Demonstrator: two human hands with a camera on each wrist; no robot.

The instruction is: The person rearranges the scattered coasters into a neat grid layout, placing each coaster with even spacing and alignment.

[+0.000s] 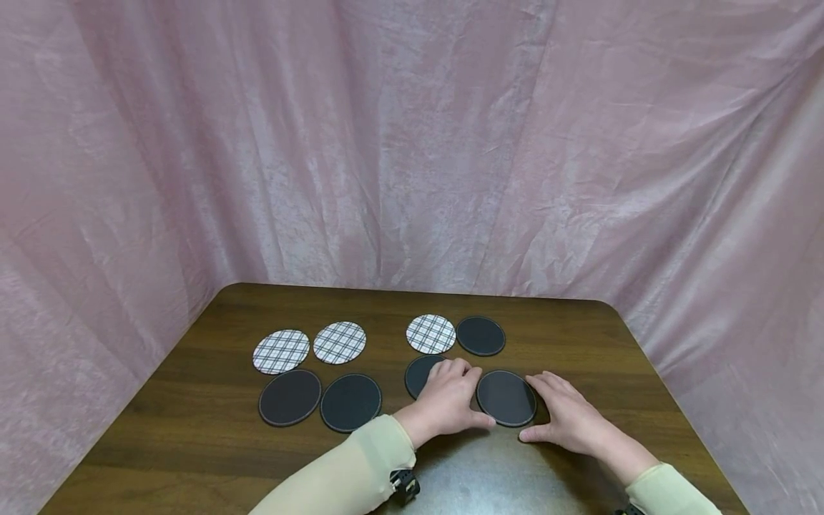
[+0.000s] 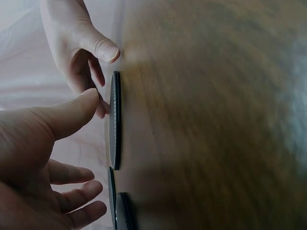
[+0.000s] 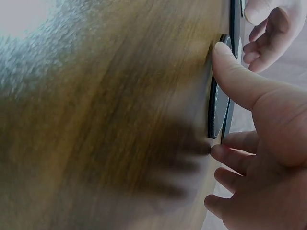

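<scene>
A round dark coaster (image 1: 506,398) with pale edge stitching lies flat on the table between the two hands. My left hand (image 1: 447,400) is at its left side, fingers spread and thumb tip near its front rim. That hand partly covers another dark coaster (image 1: 418,373). To the right, my right hand (image 1: 563,415) has its thumb and fingers apart around the coaster's right side. The right wrist view shows the right thumb (image 3: 235,72) overlapping a dark coaster (image 3: 219,110). Loosely bent fingers (image 2: 79,191) of the left hand hang beside the coasters in the left wrist view.
Behind the hands lie a plaid coaster (image 1: 430,334) and a dark one (image 1: 481,335). On the left are two plaid coasters (image 1: 281,351) (image 1: 340,342) above two dark coasters (image 1: 290,398) (image 1: 350,403). A pink curtain (image 1: 412,157) hangs behind the brown wooden table (image 1: 212,436).
</scene>
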